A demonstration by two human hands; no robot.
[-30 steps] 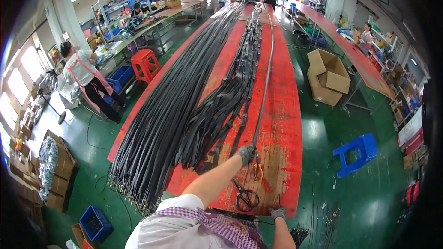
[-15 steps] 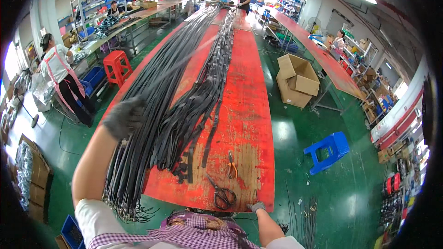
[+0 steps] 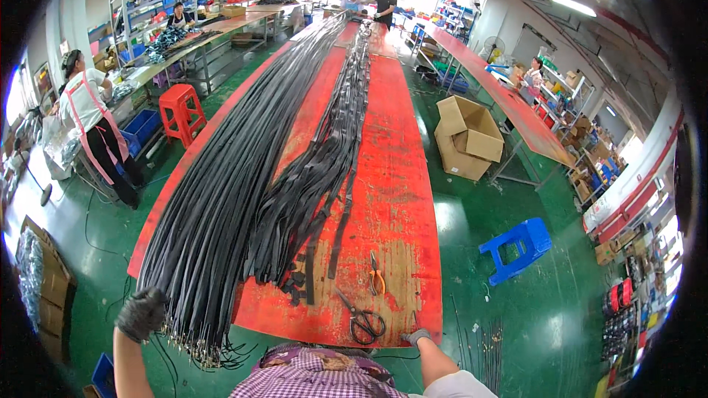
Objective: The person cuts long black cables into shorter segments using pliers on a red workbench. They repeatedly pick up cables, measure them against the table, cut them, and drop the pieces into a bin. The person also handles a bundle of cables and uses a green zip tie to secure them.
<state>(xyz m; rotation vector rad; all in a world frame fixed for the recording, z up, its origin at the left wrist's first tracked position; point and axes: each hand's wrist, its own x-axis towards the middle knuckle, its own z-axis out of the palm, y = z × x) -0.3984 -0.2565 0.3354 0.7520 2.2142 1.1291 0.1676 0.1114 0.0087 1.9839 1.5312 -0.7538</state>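
A long bundle of black cables in sleeves (image 3: 221, 199) runs down the left of the red table (image 3: 394, 177), its wire ends hanging over the near edge. At the left of those ends is my left hand (image 3: 141, 314), in a dark grey glove, fingers curled; whether a strand is inside is hidden. My right hand (image 3: 417, 337), also gloved, is closed at the near right corner, beside a thin pointed thing I cannot make out. Between my hands lie black scissors (image 3: 363, 322) and orange-handled pliers (image 3: 377, 278). A second heap of flat black strips (image 3: 295, 214) lies mid-table, with small black scraps (image 3: 295, 284) nearby.
Right of the table stand an open cardboard box (image 3: 468, 140) and a blue stool (image 3: 516, 250). A red stool (image 3: 181, 114) is at the left, near a person in a pink apron (image 3: 96, 121). Two people stand at the far end. Thin rods (image 3: 487, 350) lie at lower right.
My left hand has moved from over the cable bundle down and left to beside its near end. The bundle's near part lies further left. My right hand stays at the table corner.
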